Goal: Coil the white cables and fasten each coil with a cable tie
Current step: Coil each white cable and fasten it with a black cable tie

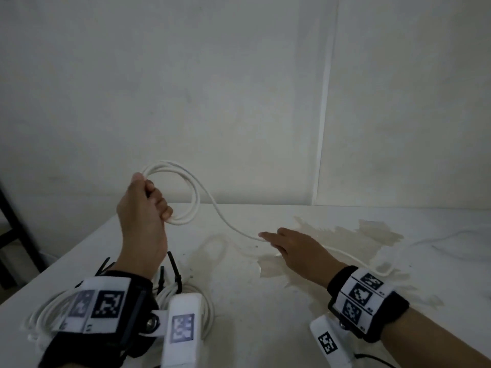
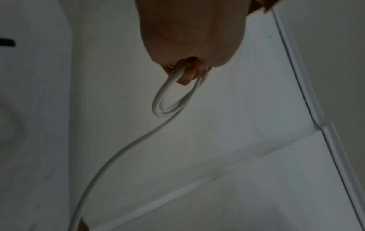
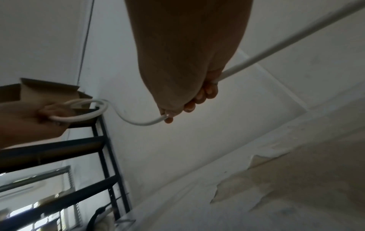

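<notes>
the left hand (image 1: 143,205) gripped the raised white cable coil (image 1: 183,192) to keep its loops together, while the right hand (image 1: 295,248) closed around the trailing cable (image 1: 233,227) to feed another loop.

The left wrist band (image 1: 106,304) covers much of the finished white coils (image 1: 47,314) and the lower ends of the black cable ties (image 1: 174,269) lying just beyond it, so how many coils lie there cannot be told. From the wrist band, the loose white cable (image 1: 353,257) runs well off to the right, fading into the pale table (image 1: 265,328), its far end too faint to follow. In the right wrist view the right hand (image 3: 187,62) hides where its fingers (image 3: 199,96) meet that cable.
</notes>
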`<action>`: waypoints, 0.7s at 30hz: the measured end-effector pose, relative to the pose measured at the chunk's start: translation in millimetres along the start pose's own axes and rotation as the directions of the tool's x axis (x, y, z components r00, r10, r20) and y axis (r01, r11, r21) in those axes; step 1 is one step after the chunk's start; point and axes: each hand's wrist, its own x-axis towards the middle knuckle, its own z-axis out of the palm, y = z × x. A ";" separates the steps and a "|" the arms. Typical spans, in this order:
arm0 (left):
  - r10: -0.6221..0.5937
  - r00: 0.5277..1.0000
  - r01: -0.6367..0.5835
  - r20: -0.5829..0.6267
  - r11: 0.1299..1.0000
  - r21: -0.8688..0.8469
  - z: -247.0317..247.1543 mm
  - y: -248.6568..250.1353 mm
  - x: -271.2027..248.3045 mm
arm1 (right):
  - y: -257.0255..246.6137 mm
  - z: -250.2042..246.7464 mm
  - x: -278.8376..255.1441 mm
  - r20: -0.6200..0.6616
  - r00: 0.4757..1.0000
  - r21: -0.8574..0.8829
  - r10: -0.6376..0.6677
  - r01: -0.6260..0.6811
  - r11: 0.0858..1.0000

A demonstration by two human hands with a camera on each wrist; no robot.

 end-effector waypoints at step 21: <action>0.138 0.985 -0.160 0.101 0.949 0.271 7.3 -20.6 -20.6 | -16.7 -11.5 1.6 -0.021 0.994 -0.009 -0.110 0.110 0.994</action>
